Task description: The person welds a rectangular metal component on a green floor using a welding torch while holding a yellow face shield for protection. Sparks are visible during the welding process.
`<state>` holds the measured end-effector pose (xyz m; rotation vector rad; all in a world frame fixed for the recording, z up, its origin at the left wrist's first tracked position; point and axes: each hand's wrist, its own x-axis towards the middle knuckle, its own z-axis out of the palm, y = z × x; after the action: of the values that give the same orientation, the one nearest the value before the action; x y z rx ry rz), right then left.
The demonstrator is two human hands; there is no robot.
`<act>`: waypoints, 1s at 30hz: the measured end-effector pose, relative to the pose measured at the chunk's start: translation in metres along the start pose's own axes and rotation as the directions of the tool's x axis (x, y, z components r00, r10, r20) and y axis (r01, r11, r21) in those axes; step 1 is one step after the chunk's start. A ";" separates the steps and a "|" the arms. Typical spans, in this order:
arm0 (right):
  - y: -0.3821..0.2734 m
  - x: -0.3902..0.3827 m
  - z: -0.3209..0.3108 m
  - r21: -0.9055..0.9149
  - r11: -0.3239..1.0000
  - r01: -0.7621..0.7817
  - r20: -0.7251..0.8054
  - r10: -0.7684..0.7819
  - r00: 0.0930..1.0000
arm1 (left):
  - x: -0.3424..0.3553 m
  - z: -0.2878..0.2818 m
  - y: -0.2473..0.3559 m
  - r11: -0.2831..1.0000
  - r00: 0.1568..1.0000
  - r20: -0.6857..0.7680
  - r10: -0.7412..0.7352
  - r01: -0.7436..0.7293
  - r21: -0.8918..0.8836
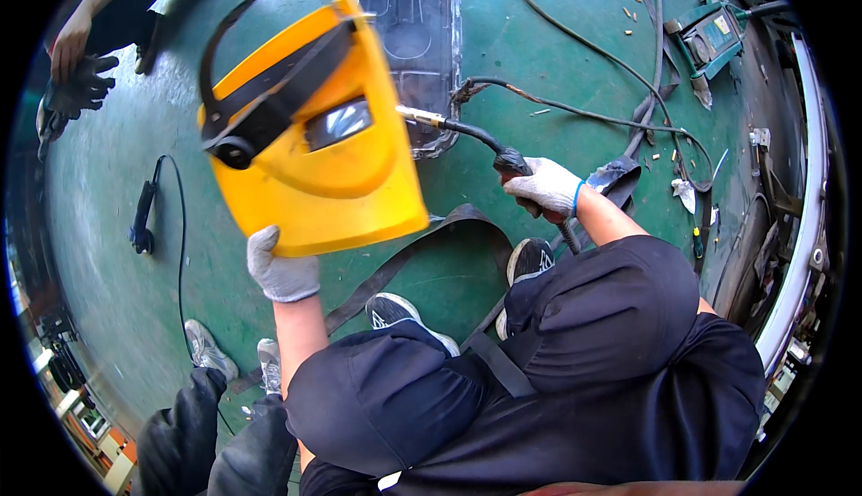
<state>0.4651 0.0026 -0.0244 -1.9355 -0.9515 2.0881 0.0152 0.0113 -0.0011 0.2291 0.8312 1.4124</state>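
My gloved left hand grips the lower edge of a yellow welding mask. Its inside faces me, with the black head strap and the small dark window showing; the top is blurred by motion. In my gloved right hand is a welding torch, closed in by the fingers round its dark handle. The torch's nozzle points left, its tip hidden behind the mask or right at its edge. Beyond them a dark rectangular metal pan lies on the floor, partly covered by the mask; thin haze hangs over it.
Cables loop over the green floor at the right, near a green machine. A black strap curves by my feet. A black-handled tool with a cord lies left. Other people stand at upper left, one holding dark gloves, and lower left.
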 end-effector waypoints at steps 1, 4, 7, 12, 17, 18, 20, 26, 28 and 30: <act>0.001 0.001 0.000 -0.007 1.000 0.009 0.001 -0.009 1.000 | -0.001 0.000 0.004 0.998 0.998 0.002 0.062 -0.062 0.021; 0.002 0.000 -0.002 -0.045 0.999 0.007 -0.010 -0.008 1.000 | -0.004 -0.011 0.019 0.996 0.996 -0.033 0.089 -0.089 -0.012; 0.002 -0.001 -0.003 -0.067 0.998 0.005 -0.016 -0.006 1.000 | -0.005 -0.019 0.023 0.990 0.988 -0.062 0.140 -0.139 0.015; 0.000 -0.003 -0.001 -0.050 0.999 0.002 -0.018 -0.003 1.000 | -0.006 -0.015 0.016 0.995 0.995 -0.028 0.099 -0.099 -0.015; 0.000 -0.001 -0.001 -0.040 0.999 0.001 -0.020 -0.001 1.000 | 0.001 -0.001 -0.008 1.000 0.999 0.012 -0.030 0.030 -0.002; 0.000 -0.001 -0.001 -0.031 1.000 0.001 -0.019 -0.002 1.000 | 0.003 0.004 -0.012 0.999 0.999 0.014 -0.043 0.043 0.034; -0.001 -0.002 0.000 -0.012 1.000 0.003 -0.018 -0.003 1.000 | 0.005 0.016 -0.021 0.992 0.997 0.015 -0.072 0.070 0.105; 0.006 0.002 0.001 0.031 0.999 -0.017 -0.028 0.018 0.999 | 0.002 0.047 -0.030 0.988 0.995 0.055 -0.088 0.080 0.131; 0.006 0.002 0.000 0.022 1.000 -0.013 -0.036 0.014 0.999 | 0.001 0.049 -0.030 0.987 0.994 0.057 -0.092 0.083 0.140; 0.007 0.002 0.000 0.019 1.000 -0.009 -0.039 0.010 0.999 | 0.001 0.050 -0.029 0.985 0.994 0.068 -0.089 0.078 0.155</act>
<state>0.4672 -0.0022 -0.0299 -1.9678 -0.9133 2.0492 0.0688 0.0234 0.0163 0.3578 0.8773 1.2557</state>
